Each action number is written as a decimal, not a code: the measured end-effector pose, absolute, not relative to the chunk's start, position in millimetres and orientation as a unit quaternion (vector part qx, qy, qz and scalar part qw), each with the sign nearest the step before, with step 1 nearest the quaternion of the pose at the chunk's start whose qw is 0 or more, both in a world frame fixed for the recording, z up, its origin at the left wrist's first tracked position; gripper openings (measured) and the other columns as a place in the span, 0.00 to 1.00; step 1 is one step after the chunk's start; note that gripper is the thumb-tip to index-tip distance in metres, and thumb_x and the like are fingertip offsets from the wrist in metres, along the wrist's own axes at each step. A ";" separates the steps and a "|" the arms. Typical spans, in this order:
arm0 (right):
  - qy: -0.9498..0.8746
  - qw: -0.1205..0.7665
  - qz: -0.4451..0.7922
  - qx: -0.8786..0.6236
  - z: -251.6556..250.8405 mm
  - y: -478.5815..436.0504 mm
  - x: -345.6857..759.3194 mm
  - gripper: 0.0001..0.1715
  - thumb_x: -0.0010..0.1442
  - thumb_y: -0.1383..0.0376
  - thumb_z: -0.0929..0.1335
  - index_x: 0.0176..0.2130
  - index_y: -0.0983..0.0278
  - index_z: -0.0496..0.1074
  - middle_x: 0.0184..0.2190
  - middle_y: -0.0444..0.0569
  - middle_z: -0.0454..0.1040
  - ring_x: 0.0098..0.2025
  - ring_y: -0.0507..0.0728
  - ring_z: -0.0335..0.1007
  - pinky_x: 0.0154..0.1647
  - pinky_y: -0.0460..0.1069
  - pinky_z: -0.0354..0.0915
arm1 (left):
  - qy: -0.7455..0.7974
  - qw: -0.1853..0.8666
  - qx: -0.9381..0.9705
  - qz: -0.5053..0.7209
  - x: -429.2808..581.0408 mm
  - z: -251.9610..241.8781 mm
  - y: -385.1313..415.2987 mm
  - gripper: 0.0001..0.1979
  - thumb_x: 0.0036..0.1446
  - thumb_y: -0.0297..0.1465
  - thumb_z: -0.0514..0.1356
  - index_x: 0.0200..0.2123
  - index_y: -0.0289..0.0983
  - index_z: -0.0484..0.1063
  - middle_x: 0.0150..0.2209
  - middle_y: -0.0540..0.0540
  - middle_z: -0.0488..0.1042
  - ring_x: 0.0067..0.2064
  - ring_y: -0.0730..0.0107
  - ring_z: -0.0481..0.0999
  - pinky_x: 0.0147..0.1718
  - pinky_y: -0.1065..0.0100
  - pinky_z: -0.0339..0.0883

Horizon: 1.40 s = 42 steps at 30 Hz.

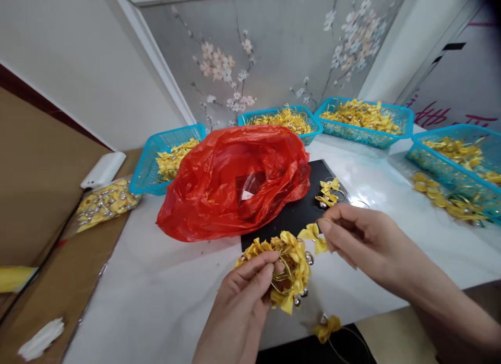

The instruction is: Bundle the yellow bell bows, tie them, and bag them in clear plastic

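A thick bunch of yellow ribbon bows with silver bells and gold cord loops (293, 251) is at the lower centre of the frame, its loops pinched between the thumb and fingers of the left hand (248, 293). Just right of it, the right hand (358, 238) pinches a single yellow ribbon bow (312, 234); whether that bow touches the bunch, I cannot tell. Gripping by the cords rather than the ribbon should avoid crushing the folds, and aligned loops would likely tangle less. Behind lies a flat black board (287, 221) with a few yellow bows (327, 192) at its right edge; the crumpled red plastic bag (188, 199), left of centre, could snag dangling bells, so some clearance seems wise.
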State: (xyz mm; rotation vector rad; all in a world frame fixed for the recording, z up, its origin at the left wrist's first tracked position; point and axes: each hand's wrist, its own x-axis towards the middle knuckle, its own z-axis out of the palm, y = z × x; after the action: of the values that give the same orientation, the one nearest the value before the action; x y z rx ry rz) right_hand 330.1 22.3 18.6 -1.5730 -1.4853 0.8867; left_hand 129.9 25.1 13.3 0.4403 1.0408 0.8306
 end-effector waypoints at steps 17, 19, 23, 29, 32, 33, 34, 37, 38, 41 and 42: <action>-0.835 0.159 0.205 -0.485 7.3 23.3 298.1 0.42 0.48 0.81 0.58 0.63 0.72 0.54 0.40 0.57 0.78 0.29 0.58 0.74 0.27 0.49 0.65 | 0.475 0.761 0.258 0.359 143.3 7.3 43.7 0.11 0.55 0.27 0.63 0.43 0.40 0.74 0.42 0.47 0.79 0.43 0.68 0.76 0.43 0.72 0.67; -0.838 0.141 0.214 -0.482 12.0 21.4 301.0 0.43 0.49 0.81 0.59 0.63 0.69 0.52 0.37 0.52 0.78 0.27 0.57 0.72 0.26 0.49 0.61 | 0.480 0.758 0.269 0.351 142.4 6.2 41.5 0.10 0.56 0.28 0.62 0.43 0.40 0.73 0.41 0.47 0.79 0.43 0.69 0.75 0.42 0.73 0.66; -0.856 0.135 0.125 -0.484 16.7 13.7 296.1 0.37 0.49 0.82 0.59 0.59 0.73 0.57 0.30 0.51 0.76 0.23 0.57 0.67 0.21 0.50 0.52 | 0.482 0.753 0.284 0.348 143.2 9.6 35.7 0.11 0.57 0.29 0.62 0.45 0.40 0.71 0.42 0.47 0.78 0.42 0.69 0.75 0.41 0.73 0.66; -0.804 0.264 0.115 -0.520 34.6 -14.2 292.8 0.22 0.64 0.75 0.59 0.56 0.67 0.61 0.35 0.52 0.77 0.28 0.56 0.71 0.24 0.48 0.59 | 0.458 0.749 0.269 0.395 139.6 19.0 35.7 0.10 0.56 0.27 0.62 0.43 0.39 0.71 0.39 0.48 0.77 0.39 0.70 0.76 0.38 0.72 0.68; -0.766 0.373 0.197 -0.486 34.9 -53.9 298.8 0.12 0.65 0.72 0.61 0.47 0.60 0.68 0.42 0.49 0.76 0.38 0.54 0.73 0.37 0.46 0.66 | 0.458 0.729 0.244 0.447 131.3 24.5 32.5 0.10 0.54 0.22 0.63 0.40 0.40 0.72 0.34 0.51 0.77 0.36 0.73 0.76 0.38 0.73 0.69; -0.778 0.373 0.269 -0.428 26.4 -68.2 298.8 0.08 0.64 0.70 0.64 0.41 0.60 0.70 0.35 0.46 0.76 0.34 0.52 0.73 0.33 0.43 0.66 | 0.452 0.726 0.240 0.459 128.1 25.9 30.2 0.11 0.54 0.22 0.63 0.39 0.40 0.72 0.33 0.51 0.77 0.36 0.74 0.76 0.38 0.73 0.70; -0.784 0.311 0.358 -0.400 12.2 -81.1 296.9 0.07 0.63 0.70 0.65 0.37 0.59 0.71 0.31 0.43 0.76 0.31 0.51 0.73 0.30 0.41 0.65 | 0.444 0.725 0.241 0.468 124.9 26.8 27.6 0.10 0.54 0.21 0.63 0.39 0.40 0.72 0.33 0.51 0.77 0.35 0.75 0.76 0.39 0.73 0.70; -0.691 0.153 0.394 -0.586 -59.3 -103.0 278.5 0.13 0.59 0.75 0.64 0.33 0.60 0.74 0.31 0.44 0.78 0.34 0.54 0.76 0.36 0.44 0.67 | 0.431 0.727 0.237 0.479 117.2 27.0 20.0 0.09 0.55 0.21 0.62 0.38 0.39 0.71 0.33 0.49 0.79 0.36 0.75 0.77 0.39 0.73 0.71; -0.666 0.137 0.379 -0.628 -87.6 -103.9 269.2 0.16 0.59 0.77 0.63 0.37 0.62 0.75 0.34 0.48 0.79 0.38 0.57 0.77 0.39 0.47 0.68 | 0.432 0.725 0.235 0.482 115.5 26.5 18.0 0.09 0.55 0.21 0.62 0.38 0.39 0.71 0.32 0.49 0.79 0.35 0.76 0.77 0.38 0.73 0.71; -0.634 0.109 0.366 -0.672 -158.9 -94.8 241.6 0.22 0.54 0.75 0.67 0.50 0.67 0.72 0.48 0.61 0.75 0.46 0.65 0.74 0.44 0.52 0.68 | 0.441 0.716 0.238 0.487 112.5 25.0 13.7 0.10 0.55 0.20 0.62 0.39 0.38 0.71 0.32 0.48 0.79 0.35 0.76 0.77 0.38 0.73 0.71; -0.627 0.102 0.366 -0.680 -173.7 -90.5 234.8 0.22 0.55 0.75 0.67 0.50 0.68 0.72 0.48 0.62 0.74 0.45 0.66 0.75 0.44 0.53 0.68 | 0.442 0.713 0.241 0.488 111.9 24.8 12.7 0.10 0.55 0.20 0.62 0.39 0.38 0.71 0.32 0.48 0.79 0.34 0.76 0.77 0.38 0.73 0.72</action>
State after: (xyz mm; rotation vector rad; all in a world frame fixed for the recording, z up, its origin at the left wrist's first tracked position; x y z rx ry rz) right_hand 234.8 -90.5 -173.7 -2.0077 -1.8522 1.0792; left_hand 111.9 12.7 24.8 0.5350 0.9789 1.0814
